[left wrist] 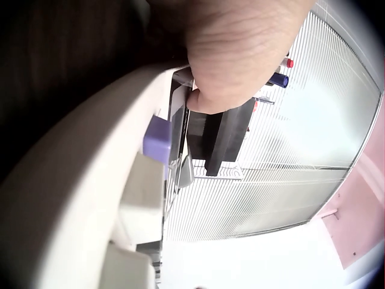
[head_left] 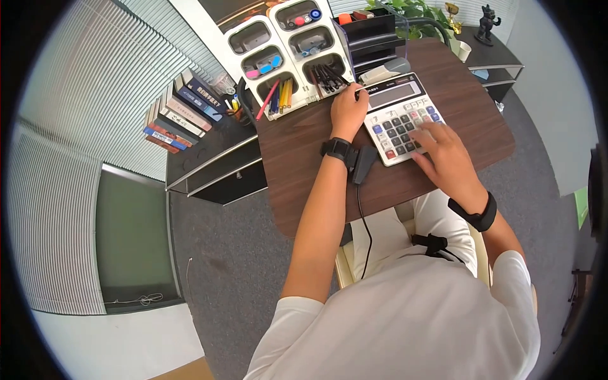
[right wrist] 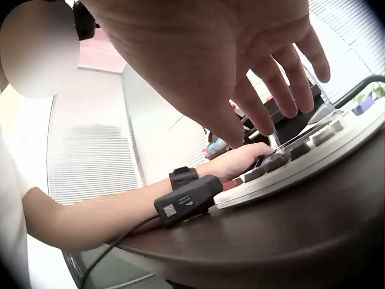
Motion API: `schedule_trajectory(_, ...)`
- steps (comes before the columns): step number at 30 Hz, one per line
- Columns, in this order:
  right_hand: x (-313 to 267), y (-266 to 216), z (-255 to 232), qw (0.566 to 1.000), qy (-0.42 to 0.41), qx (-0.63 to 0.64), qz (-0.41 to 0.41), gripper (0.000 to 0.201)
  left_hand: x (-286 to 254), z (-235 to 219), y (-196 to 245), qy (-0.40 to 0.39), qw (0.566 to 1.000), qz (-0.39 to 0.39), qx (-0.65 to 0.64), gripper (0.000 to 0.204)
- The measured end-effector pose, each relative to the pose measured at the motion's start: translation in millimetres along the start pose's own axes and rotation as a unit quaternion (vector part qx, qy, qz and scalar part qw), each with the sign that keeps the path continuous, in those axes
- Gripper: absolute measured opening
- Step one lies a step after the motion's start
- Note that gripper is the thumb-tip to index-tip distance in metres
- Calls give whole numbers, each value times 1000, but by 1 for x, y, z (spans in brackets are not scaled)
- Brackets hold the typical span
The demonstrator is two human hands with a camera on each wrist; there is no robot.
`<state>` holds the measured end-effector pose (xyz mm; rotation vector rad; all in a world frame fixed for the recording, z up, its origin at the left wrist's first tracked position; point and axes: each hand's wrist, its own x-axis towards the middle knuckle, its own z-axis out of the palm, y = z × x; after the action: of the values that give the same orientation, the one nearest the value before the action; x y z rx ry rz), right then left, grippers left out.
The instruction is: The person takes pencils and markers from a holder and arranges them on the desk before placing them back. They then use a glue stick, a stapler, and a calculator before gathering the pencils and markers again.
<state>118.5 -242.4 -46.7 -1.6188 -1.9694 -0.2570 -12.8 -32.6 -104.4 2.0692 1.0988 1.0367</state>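
Observation:
A large white calculator (head_left: 398, 120) with dark, white, blue and red keys lies on the brown desk, its display toward the far side. My left hand (head_left: 349, 113) holds its upper left edge. In the left wrist view the thumb (left wrist: 207, 99) lies over the edge near the display, and the other fingers are hidden. Above the right-hand keys hovers my right hand (head_left: 448, 155), its fingers spread and slightly bent. The right wrist view shows that hand's palm (right wrist: 228, 54) over the keypad, with nothing held.
A white organiser (head_left: 278, 44) with pens, pencils and small items stands at the desk's back left. Behind the calculator are a grey-white object (head_left: 396, 66) and a black file holder (head_left: 373, 38). Books (head_left: 183, 107) stand on a side cabinet. A cable (head_left: 363, 209) hangs from the left wrist.

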Motion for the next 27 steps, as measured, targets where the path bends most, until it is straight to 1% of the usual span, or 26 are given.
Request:
schedule_trajectory(1,1,-1,1,1000,1,0,-3,33,0,-1,1,-2,1000,-5,-2,30)
schedule_trajectory(3,-2,-5,5,990,-125,3,59,34,0,-3,2,-8,1000,-20,-15,30)
schedule_trajectory(4,0,-4,5,991,-124,3,54,34,0,-2,1,-12,1000,-21,-17,30)
schedule_trajectory(5,2,-2,4,997,-69,28,29,35,1,-2,0,-16,999,-23,-20,30)
schedule_trajectory(6,5,-2,4,998,-15,55,3,36,1,-1,-1,-3,1000,-9,-13,30)
schedule_trajectory(7,7,-1,4,998,-15,56,-4,36,2,0,-3,4,1000,-10,-13,30)
schedule_trajectory(9,10,0,4,996,-67,29,-51,39,2,2,-7,7,1000,10,-17,30)
schedule_trajectory(10,11,0,3,996,-67,30,-57,39,2,1,-6,4,1000,7,-20,30)
schedule_trajectory(12,14,0,1,988,-123,26,-91,40,1,-1,-3,3,1000,5,-20,30)
schedule_trajectory(13,17,0,-1,987,-123,27,-96,40,1,-2,-2,-4,1000,3,-22,30)
schedule_trajectory(15,23,1,-5,990,-94,85,-65,40,1,-3,-1,-5,1000,1,-17,30)
schedule_trajectory(16,22,3,-4,989,-94,87,-67,40,1,-3,-1,-4,1000,2,-17,29)
schedule_trajectory(18,18,8,-1,975,-183,96,-83,39,1,-1,-1,6,1000,17,-13,27)
schedule_trajectory(19,18,9,-2,975,-180,98,-81,39,1,-1,0,4,1000,18,-10,27)
schedule_trajectory(21,20,9,-7,975,-164,128,-81,38,2,-3,2,-12,1000,-3,-5,27)
schedule_trajectory(22,22,9,-6,978,-130,146,-80,40,3,-2,1,-11,1000,1,-9,26)
schedule_trajectory(23,23,14,-5,977,-131,146,-81,40,4,0,2,-10,1000,-1,-8,26)
schedule_trajectory(25,25,18,-2,961,-195,116,-158,43,2,-2,1,-17,1000,-1,-2,26)
schedule_trajectory(26,28,16,-4,961,-192,84,-181,43,2,-2,1,-7,1000,6,0,25)
schedule_trajectory(27,29,16,-6,961,-187,83,-184,43,2,-3,2,-15,1000,3,5,24)
